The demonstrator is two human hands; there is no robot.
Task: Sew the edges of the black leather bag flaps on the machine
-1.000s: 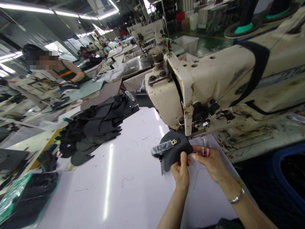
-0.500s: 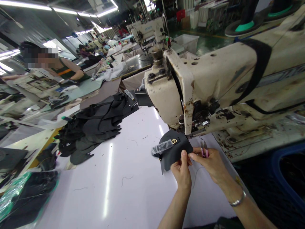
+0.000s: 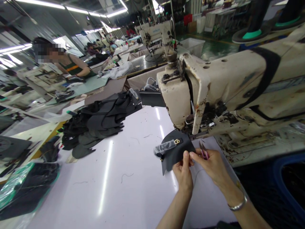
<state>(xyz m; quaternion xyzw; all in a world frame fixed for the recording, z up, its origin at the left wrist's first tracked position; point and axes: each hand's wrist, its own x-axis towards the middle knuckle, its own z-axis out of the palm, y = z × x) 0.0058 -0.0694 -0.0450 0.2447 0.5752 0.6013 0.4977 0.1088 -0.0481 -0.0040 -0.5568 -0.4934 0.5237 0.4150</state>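
A black leather-like panel [image 3: 172, 156] lies at the sewing machine's needle area, its far edge under the machine head [image 3: 175, 101]. On it sits a plastic-wrapped handle [image 3: 165, 147] with a gold-coloured metal fitting [image 3: 176, 142]. My left hand [image 3: 184, 176] grips the panel's near edge, thumb on top. Beside it, my right hand [image 3: 213, 163] pinches the same edge at the right corner. Tucked in my right hand are pink-handled scissors [image 3: 204, 151], blades pointing away from me. The needle and the panel's underside are hidden.
Stacked black pieces [image 3: 102, 119] lie on the left of the white tabletop [image 3: 133, 197]. Another panel with a wrapped handle [image 3: 152, 95] rests behind the machine. A plastic-covered bundle [image 3: 26, 187] is at lower left. A co-worker [image 3: 73, 65] sits at another machine.
The whole view has shifted slightly, so the scene sits a little further right. My right fingertips are closer to my left thumb, and the scissors have tilted slightly. Both hands still hold the panel.
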